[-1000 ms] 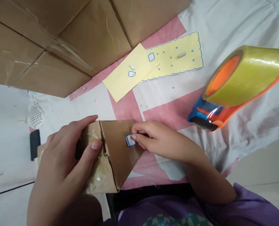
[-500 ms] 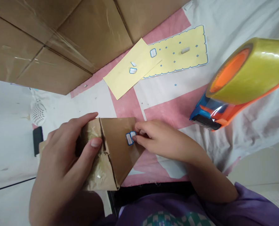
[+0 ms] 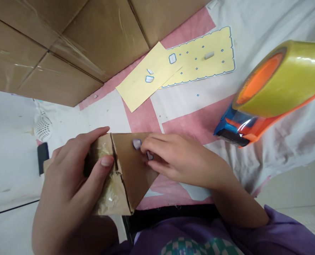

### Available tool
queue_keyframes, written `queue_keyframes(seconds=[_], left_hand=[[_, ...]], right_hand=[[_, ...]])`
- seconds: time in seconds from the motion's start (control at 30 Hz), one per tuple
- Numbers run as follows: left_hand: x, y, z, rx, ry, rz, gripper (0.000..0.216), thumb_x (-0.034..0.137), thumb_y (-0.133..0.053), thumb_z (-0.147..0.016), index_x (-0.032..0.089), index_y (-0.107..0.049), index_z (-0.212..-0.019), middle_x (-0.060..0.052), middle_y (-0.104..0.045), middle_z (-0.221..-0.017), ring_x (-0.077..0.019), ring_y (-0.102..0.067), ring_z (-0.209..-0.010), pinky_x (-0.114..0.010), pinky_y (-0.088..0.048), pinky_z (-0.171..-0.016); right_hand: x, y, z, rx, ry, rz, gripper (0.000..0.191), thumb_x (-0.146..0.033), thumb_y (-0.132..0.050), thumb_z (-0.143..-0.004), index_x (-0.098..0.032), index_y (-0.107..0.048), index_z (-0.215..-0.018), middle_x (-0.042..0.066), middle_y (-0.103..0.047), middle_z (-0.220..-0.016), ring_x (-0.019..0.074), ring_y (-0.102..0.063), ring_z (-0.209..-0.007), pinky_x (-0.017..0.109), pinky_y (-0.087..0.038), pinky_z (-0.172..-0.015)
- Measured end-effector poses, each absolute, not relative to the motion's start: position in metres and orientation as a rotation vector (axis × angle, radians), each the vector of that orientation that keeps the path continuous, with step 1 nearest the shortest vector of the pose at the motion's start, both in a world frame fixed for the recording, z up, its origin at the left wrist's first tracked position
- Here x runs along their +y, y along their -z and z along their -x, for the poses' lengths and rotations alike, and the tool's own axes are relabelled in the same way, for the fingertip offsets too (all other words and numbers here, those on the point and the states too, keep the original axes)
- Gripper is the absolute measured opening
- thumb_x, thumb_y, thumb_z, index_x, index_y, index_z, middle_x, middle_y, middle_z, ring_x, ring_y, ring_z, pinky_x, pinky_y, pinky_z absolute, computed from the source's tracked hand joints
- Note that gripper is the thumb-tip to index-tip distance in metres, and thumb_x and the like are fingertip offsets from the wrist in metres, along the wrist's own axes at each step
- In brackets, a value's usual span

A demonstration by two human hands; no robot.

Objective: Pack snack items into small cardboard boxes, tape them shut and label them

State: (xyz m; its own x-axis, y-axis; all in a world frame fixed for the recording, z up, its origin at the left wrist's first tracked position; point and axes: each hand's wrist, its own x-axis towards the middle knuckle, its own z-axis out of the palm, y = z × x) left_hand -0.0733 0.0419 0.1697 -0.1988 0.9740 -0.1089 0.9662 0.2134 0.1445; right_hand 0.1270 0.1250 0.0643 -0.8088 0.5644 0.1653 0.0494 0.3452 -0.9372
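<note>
My left hand [image 3: 75,173] is wrapped round a small brown cardboard box [image 3: 132,173], its thumb pressing on the taped near side. The box is tilted, with a plain brown face towards my right hand [image 3: 168,152]. The fingers of that hand are bent over this face, thumb and forefinger close together round a small blue-edged white sticker [image 3: 149,156], partly hidden. A second, blurred blue-edged sticker [image 3: 137,143] shows just beyond the forefinger tip; whether it lies on the cardboard or clings to the finger, I cannot tell.
Large taped cartons [image 3: 99,42] stand at the back left. A yellow sheet [image 3: 138,92] with a few blue-edged stickers overlaps a blue-bordered yellow card [image 3: 213,63]. An orange tape dispenser [image 3: 255,127] with yellowish tape stands at the right. A pink-and-white cloth [image 3: 186,124] covers the table.
My right hand has moved left across the box face. The two stickers that were side by side at its fingertips are now apart, one further up and left. My left hand keeps its hold.
</note>
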Motion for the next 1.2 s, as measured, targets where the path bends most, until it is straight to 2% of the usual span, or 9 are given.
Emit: queue_keyframes(seconds=[0.07, 0.2, 0.37, 0.5, 0.87, 1.2], left_hand=[[0.0421, -0.1690, 0.0732, 2.302, -0.065, -1.869, 0.043, 0.048, -0.044, -0.100, 0.033, -0.056, -0.138, -0.004, -0.067, -0.120, -0.0299, -0.061, -0.110, -0.047, -0.041, -0.100], [0.0413, -0.1670, 0.0752, 2.316, -0.081, -1.863, 0.045, 0.052, -0.043, -0.099, 0.035, -0.056, -0.139, -0.004, -0.067, -0.121, -0.0313, -0.060, -0.112, -0.048, -0.040, -0.100], [0.0401, -0.1665, 0.0770, 2.301, -0.118, -1.876, 0.047, 0.054, -0.043, -0.099, 0.035, -0.057, -0.139, -0.005, -0.067, -0.122, -0.0319, -0.060, -0.113, -0.049, -0.039, -0.099], [0.0409, -0.1670, 0.0758, 2.282, -0.137, -1.897, 0.045, 0.053, -0.043, -0.100, 0.034, -0.057, -0.138, -0.005, -0.067, -0.120, -0.0308, -0.060, -0.111, -0.048, -0.039, -0.098], [0.0419, -0.1653, 0.0745, 2.301, -0.113, -1.898, 0.047, 0.055, -0.041, -0.100, 0.034, -0.057, -0.138, -0.004, -0.067, -0.121, -0.0315, -0.061, -0.110, -0.047, -0.041, -0.092], [0.0421, -0.1653, 0.0745, 2.296, -0.115, -1.910, 0.047, 0.055, -0.042, -0.100, 0.034, -0.057, -0.138, -0.004, -0.068, -0.120, -0.0310, -0.062, -0.108, -0.048, -0.041, -0.094]], right_hand=[[0.1257, -0.0644, -0.1260, -2.181, -1.436, 0.489, 0.008, -0.017, -0.058, -0.096, -0.023, -0.063, -0.096, 0.002, -0.067, -0.099, 0.0174, -0.059, -0.086, 0.029, -0.036, -0.068], [0.1277, -0.0651, -0.1257, -2.234, -1.406, 0.505, 0.011, -0.018, -0.054, -0.098, -0.021, -0.062, -0.092, 0.002, -0.066, -0.094, 0.0161, -0.057, -0.082, 0.029, -0.033, -0.066], [0.1290, -0.0650, -0.1281, -2.313, -1.420, 0.625, 0.009, -0.015, -0.057, -0.094, -0.019, -0.062, -0.099, 0.004, -0.067, -0.100, 0.0172, -0.058, -0.084, 0.029, -0.035, -0.068], [0.1292, -0.0601, -0.1287, -2.330, -1.497, 0.712, 0.018, -0.015, -0.061, -0.090, -0.018, -0.062, -0.108, 0.007, -0.067, -0.105, 0.0200, -0.060, -0.089, 0.030, -0.039, -0.073], [0.1292, -0.0651, -0.1277, -2.191, -1.737, 0.715, 0.006, -0.022, -0.059, -0.092, -0.019, -0.063, -0.095, 0.002, -0.067, -0.089, 0.0152, -0.055, -0.077, 0.027, -0.034, -0.064], [0.1297, -0.0659, -0.1292, -2.253, -1.641, 0.713, 0.013, -0.013, -0.058, -0.086, -0.018, -0.064, -0.096, 0.004, -0.068, -0.089, 0.0166, -0.056, -0.075, 0.029, -0.036, -0.066]])
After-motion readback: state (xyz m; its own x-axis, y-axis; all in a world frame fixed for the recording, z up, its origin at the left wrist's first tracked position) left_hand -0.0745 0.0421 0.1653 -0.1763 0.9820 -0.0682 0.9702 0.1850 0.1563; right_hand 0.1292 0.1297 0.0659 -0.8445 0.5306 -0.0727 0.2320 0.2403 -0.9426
